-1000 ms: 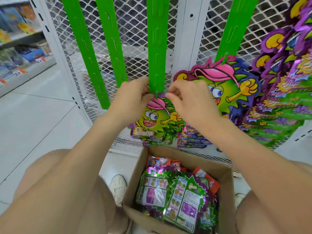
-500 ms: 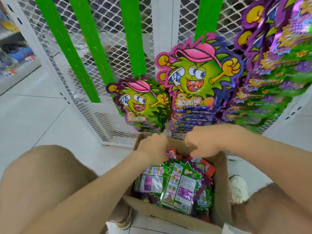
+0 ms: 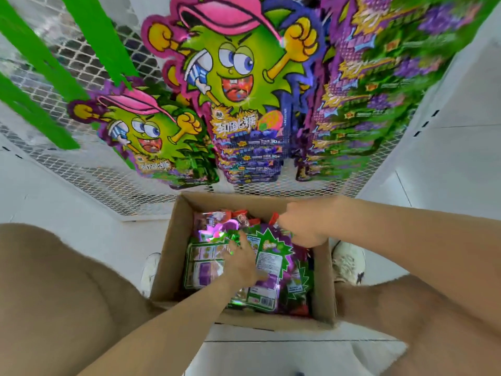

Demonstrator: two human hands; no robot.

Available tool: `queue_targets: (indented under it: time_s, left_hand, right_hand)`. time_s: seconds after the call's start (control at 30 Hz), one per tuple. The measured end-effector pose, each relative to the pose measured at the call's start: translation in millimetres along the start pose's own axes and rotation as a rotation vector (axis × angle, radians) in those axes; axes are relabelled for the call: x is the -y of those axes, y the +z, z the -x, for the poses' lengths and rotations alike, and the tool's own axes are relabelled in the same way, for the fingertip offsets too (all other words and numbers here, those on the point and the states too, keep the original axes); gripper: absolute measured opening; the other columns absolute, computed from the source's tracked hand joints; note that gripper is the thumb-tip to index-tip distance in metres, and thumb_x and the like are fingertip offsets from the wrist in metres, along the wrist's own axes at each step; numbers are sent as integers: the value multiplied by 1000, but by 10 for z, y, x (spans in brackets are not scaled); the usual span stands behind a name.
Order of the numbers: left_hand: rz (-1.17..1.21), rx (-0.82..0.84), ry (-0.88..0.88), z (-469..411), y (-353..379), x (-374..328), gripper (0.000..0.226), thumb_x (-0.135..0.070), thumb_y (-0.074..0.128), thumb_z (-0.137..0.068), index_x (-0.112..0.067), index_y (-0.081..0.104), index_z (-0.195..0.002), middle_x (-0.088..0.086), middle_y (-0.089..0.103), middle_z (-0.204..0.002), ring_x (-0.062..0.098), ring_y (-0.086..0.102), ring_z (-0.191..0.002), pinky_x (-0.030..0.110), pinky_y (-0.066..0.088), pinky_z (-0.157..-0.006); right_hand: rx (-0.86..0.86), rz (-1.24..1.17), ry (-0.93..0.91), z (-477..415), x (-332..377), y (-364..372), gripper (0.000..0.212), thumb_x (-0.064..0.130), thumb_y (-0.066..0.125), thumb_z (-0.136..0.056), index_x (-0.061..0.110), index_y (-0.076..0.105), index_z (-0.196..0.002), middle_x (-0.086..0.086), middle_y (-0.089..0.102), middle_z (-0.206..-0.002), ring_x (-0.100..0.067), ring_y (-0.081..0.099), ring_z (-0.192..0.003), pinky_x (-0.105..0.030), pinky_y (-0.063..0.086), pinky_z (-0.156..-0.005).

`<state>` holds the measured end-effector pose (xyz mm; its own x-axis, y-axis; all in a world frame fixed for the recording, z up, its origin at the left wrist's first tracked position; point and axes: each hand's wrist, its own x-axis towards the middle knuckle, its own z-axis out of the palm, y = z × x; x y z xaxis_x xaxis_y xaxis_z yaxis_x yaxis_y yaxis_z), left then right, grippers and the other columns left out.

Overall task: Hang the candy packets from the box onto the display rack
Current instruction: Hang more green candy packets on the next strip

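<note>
An open cardboard box (image 3: 168,256) stands on the floor between my knees, full of green and purple candy packets (image 3: 271,270). My left hand (image 3: 241,263) lies inside it, fingers stretched over the top packets. My right hand (image 3: 303,225) is at the box's far right side, with its fingers curled around the upper edge of a packet; the fingertips are hidden. On the rack above, a small packet (image 3: 151,137) hangs from a green strip (image 3: 95,39). Beside it hang a larger stack (image 3: 238,82) and a further stack (image 3: 366,90) on the right.
White wire mesh (image 3: 89,175) backs the rack, with two more bare green strips (image 3: 32,85) on the left. A white post (image 3: 444,131) borders the rack on the right. My shoes (image 3: 348,263) flank the box on the pale tiled floor.
Both hands have let go of the packet hung on the strip and have dropped into the box. The view has tilted downward and closer to the rack.
</note>
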<state>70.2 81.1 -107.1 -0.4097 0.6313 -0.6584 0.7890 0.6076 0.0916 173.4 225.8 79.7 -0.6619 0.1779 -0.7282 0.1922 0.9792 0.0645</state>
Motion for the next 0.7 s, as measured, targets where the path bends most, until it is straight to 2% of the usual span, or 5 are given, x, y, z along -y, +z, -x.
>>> queue_targets:
  time_s: [0.2, 0.37, 0.53, 0.63, 0.7]
  left_hand:
    - [232, -102, -215, 76, 20, -47, 156, -48, 96, -72, -4, -24, -162, 29, 7, -169, 47, 35, -150, 55, 44, -116]
    - [514, -151, -113, 100, -157, 83, 104, -22, 85, -90, 4, 11, -159, 20, 53, -149, 33, 57, -133, 33, 53, -99]
    - [552, -92, -12, 265, -344, 204, 67, -30, 83, -92, -2, 55, -146, 15, 60, -146, 31, 59, -132, 36, 51, -110]
    - [677, -131, 115, 442, -633, 245, 14, -20, 81, -93, -16, 70, -101, 14, 69, -98, 26, 67, -89, 38, 58, -82]
    - [652, -263, 259, 551, -860, 256, 9, -18, 76, -92, -14, 68, -92, 12, 71, -87, 23, 64, -75, 46, 59, -72]
  right_hand:
    - [-30, 9, 11, 2, 34, 5, 8, 21, 49, -106, 14, 49, -104, -2, 47, -85, -18, 51, -67, -32, 40, -53]
    - [-54, -21, 11, 84, 59, -127, 17, 23, 49, -106, 13, 59, -115, -6, 57, -95, -22, 58, -74, -35, 44, -55]
    - [-131, -155, 55, 199, 181, -226, 19, 25, 47, -107, 9, 59, -106, -7, 55, -88, -25, 57, -71, -31, 39, -53]
    - [-164, -324, 203, 260, 244, -307, 24, 20, 45, -110, 3, 62, -104, -2, 48, -78, -21, 50, -69, -31, 41, -58]
    - [-238, -635, 267, 264, 216, -373, 38, 25, 41, -111, -3, 64, -120, -8, 59, -84, -31, 63, -85, -37, 50, -73]
